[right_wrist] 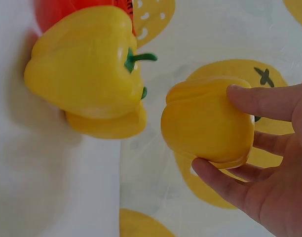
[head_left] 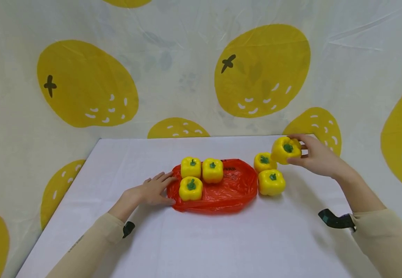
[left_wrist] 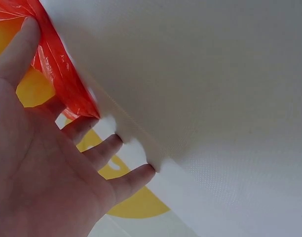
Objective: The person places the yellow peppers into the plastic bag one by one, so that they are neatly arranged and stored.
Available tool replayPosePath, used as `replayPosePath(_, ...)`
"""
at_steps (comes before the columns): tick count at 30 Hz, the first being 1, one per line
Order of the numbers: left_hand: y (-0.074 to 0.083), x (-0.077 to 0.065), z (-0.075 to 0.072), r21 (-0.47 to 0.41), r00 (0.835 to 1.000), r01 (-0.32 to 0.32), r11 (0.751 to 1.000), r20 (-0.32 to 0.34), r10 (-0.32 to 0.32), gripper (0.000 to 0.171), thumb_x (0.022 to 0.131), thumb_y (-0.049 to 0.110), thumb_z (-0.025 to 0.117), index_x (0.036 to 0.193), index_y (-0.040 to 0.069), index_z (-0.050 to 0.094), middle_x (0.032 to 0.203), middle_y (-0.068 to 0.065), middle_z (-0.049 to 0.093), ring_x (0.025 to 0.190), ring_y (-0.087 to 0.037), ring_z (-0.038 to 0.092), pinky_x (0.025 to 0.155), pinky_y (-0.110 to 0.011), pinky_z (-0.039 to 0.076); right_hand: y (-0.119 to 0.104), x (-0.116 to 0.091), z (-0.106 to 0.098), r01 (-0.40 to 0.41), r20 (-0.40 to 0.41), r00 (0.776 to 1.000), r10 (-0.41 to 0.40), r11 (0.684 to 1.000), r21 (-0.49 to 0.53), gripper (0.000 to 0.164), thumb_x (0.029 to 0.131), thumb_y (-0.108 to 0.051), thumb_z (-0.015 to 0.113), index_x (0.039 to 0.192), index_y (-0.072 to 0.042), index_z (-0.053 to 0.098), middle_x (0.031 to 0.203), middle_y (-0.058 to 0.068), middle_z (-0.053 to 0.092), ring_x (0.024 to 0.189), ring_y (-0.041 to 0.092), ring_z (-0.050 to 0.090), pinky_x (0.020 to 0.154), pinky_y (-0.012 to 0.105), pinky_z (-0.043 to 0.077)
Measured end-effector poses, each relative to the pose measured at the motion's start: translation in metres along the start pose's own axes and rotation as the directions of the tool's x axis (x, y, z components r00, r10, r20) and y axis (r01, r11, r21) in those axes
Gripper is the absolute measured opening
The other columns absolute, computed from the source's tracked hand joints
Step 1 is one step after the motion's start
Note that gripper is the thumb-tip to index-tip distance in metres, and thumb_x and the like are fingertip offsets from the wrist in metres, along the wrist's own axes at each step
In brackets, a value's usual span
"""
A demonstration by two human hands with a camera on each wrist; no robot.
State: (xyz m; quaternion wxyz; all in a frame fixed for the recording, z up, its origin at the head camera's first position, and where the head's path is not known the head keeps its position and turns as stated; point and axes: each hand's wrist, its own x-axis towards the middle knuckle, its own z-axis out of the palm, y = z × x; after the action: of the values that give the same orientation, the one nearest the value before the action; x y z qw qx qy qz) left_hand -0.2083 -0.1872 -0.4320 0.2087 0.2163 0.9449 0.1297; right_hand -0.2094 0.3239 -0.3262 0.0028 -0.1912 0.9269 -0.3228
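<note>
My right hand (head_left: pixel 314 154) grips a yellow bell pepper (head_left: pixel 284 150) between thumb and fingers, above the table; the right wrist view shows this pepper (right_wrist: pixel 207 121) apart from two others. Those two, a rear pepper (head_left: pixel 264 161) and a front pepper (head_left: pixel 272 182), stand at the right end of a red plastic bag (head_left: pixel 229 193) lying flat. On the bag's left half sit three more yellow peppers, one of them (head_left: pixel 191 189) nearest the front. My left hand (head_left: pixel 154 190) rests at the bag's left edge with fingers spread, thumb and fingertips touching the red plastic (left_wrist: pixel 57 64).
A white-covered table (head_left: pixel 201 243) lies under everything. Behind it hangs a pale curtain (head_left: pixel 176 77) printed with large yellow fruit. Dark straps (head_left: pixel 336 219) show at both wrists, next to the beige sleeves.
</note>
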Motion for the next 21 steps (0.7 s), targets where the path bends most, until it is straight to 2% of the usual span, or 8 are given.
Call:
replayPosePath(2,0.0,0.0,0.0,0.0,1.0,0.001,1.0,0.0,-0.001,0.087,0.09,0.052,0.073,0.16,0.017,0.035,0.168,-0.013,0.021,0.153,-0.042,0.014,0.114,-0.074,0.014,-0.006,0.0,0.002,0.032,-0.008,0.999,-0.032,0.999,-0.001,0.068,0.093,-0.01,0.077,0.148,0.005,0.041,0.138,0.021,0.05,0.117,0.04,0.053,0.083,0.013,0.05)
replayPosePath(6,0.001,-0.001,0.0,-0.001,1.0,0.004,1.0,0.0,-0.004,0.087,0.09,0.051,0.073,0.16,0.017,0.035,0.168,-0.013,0.021,0.153,-0.042,0.013,0.115,-0.074,0.015,-0.018,0.001,0.005,0.066,-0.019,0.998,-0.066,0.998,-0.005,0.068,0.092,-0.011,0.078,0.148,0.003,0.042,0.137,0.02,0.052,0.115,0.037,0.053,0.082,0.011,0.049)
replayPosePath(10,0.001,0.0,-0.001,0.002,1.0,0.005,1.0,0.002,-0.005,0.087,0.09,0.052,0.073,0.16,0.017,0.035,0.168,-0.013,0.021,0.153,-0.042,0.013,0.115,-0.074,0.015,-0.028,0.003,0.009,0.058,-0.003,0.998,-0.058,0.998,0.017,0.071,0.093,-0.014,0.078,0.151,0.0,0.038,0.143,0.02,0.049,0.119,0.039,0.051,0.088,0.027,0.057)
replayPosePath(14,0.0,0.0,-0.001,0.002,1.0,0.003,1.0,0.0,-0.003,0.087,0.09,0.052,0.073,0.16,0.017,0.035,0.168,-0.012,0.021,0.153,-0.042,0.013,0.115,-0.074,0.014,-0.037,0.004,0.015,0.049,0.006,0.999,-0.05,0.998,0.036,0.073,0.094,-0.016,0.077,0.153,-0.005,0.035,0.146,0.02,0.047,0.124,0.041,0.051,0.092,0.048,0.057)
replayPosePath(17,0.0,0.0,-0.001,0.003,1.0,-0.001,1.0,-0.004,0.001,0.087,0.09,0.052,0.073,0.16,0.017,0.035,0.168,-0.012,0.022,0.153,-0.042,0.014,0.115,-0.073,0.015,-0.042,0.005,0.021,0.061,0.006,0.998,-0.061,0.997,0.049,0.071,0.094,-0.015,0.077,0.152,-0.007,0.037,0.146,0.018,0.047,0.124,0.04,0.051,0.093,0.055,0.055)
replayPosePath(21,0.0,0.0,0.0,0.002,1.0,-0.002,1.0,-0.004,0.002,0.087,0.09,0.053,0.073,0.16,0.017,0.035,0.168,-0.013,0.022,0.153,-0.042,0.014,0.114,-0.074,0.016,-0.047,0.006,0.03,0.076,0.012,0.997,-0.076,0.996,0.055,0.068,0.093,-0.014,0.077,0.15,-0.007,0.039,0.145,0.016,0.049,0.124,0.04,0.051,0.093,0.058,0.054)
